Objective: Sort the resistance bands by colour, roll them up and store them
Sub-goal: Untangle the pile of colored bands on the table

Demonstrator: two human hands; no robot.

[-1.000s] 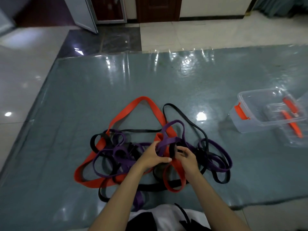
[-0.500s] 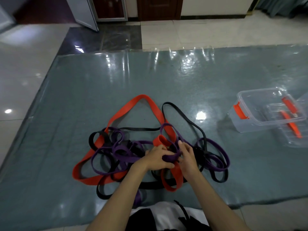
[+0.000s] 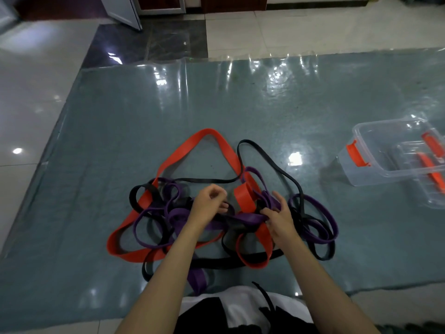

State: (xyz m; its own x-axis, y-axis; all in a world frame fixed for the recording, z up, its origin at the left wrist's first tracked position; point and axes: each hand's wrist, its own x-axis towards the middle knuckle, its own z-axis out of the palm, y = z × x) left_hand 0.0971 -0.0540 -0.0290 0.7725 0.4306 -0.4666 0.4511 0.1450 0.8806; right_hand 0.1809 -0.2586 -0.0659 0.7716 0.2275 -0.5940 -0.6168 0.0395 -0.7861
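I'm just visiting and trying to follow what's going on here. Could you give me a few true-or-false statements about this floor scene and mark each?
1. The bands lie tangled in one pile. True.
2. The clear box already holds rolled bands. False: no bands are in it.
3. The right hand pinches a purple band. True.
4. The bands are green and yellow. False: red, purple and black.
5. The box sits to the person's right. True.
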